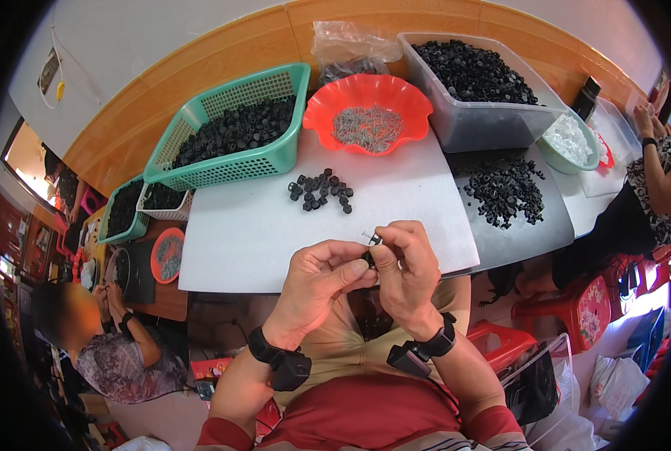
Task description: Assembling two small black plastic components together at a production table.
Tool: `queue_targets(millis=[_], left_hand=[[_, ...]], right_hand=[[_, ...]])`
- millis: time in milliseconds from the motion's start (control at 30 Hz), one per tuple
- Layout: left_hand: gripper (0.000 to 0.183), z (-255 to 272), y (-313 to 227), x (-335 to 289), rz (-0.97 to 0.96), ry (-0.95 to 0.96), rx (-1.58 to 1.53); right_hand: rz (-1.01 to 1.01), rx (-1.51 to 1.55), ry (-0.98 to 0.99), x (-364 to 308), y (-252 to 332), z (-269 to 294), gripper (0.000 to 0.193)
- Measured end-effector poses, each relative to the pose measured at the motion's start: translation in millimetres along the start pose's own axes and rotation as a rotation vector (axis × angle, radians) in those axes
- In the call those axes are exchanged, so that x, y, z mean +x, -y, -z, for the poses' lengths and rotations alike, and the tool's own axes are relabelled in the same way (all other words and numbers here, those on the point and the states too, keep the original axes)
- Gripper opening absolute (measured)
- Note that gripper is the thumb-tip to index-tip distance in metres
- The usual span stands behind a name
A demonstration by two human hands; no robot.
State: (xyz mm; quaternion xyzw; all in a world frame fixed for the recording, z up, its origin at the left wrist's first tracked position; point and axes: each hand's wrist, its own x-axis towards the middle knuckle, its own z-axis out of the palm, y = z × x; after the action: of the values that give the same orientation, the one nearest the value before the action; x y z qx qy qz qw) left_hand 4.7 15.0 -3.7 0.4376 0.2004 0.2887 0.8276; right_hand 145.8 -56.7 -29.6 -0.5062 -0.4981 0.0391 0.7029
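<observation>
Where the left grip [322,272] and the right grip [409,272] meet at the near edge of the white surface [237,252], I record the following. Left: pinching a small black part [368,258], mostly masked from me. Right: pinching a small piece with thin pale metal ends [375,240], just beyond the black part. Whether the two pieces touch, I cannot tell.

Principal hazard, in my judgement: a drop. Each pinch covers little of a tiny piece, and a slip this close to the edge could send it down onto the beige trousers [454,297], out of easy sight. Second hazard: bent metal, should pressure come at a slant. Third: misalignment, which I could miss because the contact is screened.

Farther off, the loose black parts [320,189] lie unconfined, short of the red scalloped bowl [316,113] and its grey metal pieces [369,129]. A careless reach to the far side could scatter the former or tip the latter.
</observation>
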Motion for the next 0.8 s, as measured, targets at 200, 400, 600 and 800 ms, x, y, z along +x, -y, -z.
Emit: queue_targets(millis=[200, 400, 600, 800], left_hand=[[0.019, 8, 5, 1, 0.038, -0.027, -0.114], [0.024, 18, 8, 3, 0.063, -0.053, -0.301], [0.028, 19, 9, 2, 0.064, -0.026, -0.373], [0.029, 14, 8, 2, 0.063, -0.079, -0.359]], right_hand=[[-0.014, 0.005, 0.024, -3, 0, 1, 0.023], [-0.029, 0.013, 0.052, -3, 0, 3, 0.024], [0.035, -0.082, 0.119, 2, 2, 6, 0.025], [0.016, -0.120, 0.180, 3, 2, 9, 0.024]])
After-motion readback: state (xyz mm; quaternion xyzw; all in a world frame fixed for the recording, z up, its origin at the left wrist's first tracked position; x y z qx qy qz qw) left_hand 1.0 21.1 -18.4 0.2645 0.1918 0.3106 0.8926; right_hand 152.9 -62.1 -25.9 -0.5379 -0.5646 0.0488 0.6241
